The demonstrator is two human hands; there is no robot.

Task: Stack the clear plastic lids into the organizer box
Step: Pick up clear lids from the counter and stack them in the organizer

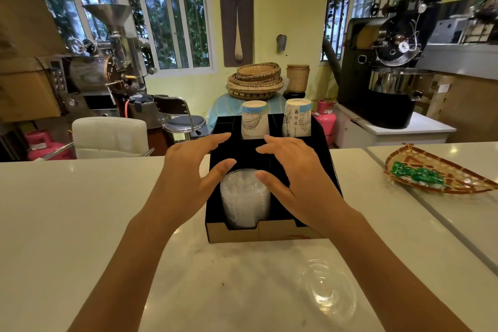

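A black organizer box [330, 170] with a brown cardboard front stands on the white counter. A stack of clear plastic lids [244, 202] lies in its front left compartment. My left hand [188, 172] hovers just left of the stack, fingers spread, thumb tip near the stack's top. My right hand [293, 170] hovers on the right side, fingers apart, thumb touching or almost touching the stack's top edge. Neither hand holds anything. One loose clear lid [327, 291] lies on the counter near the front right. Two stacks of printed paper cups [254, 120] stand in the box's back compartments.
A woven tray [442, 170] with green packets sits on the counter at the right. Beyond the counter are a white chair [110, 135], a stool, pink gas cylinders and coffee roasting machines. A seam splits the counter at the right.
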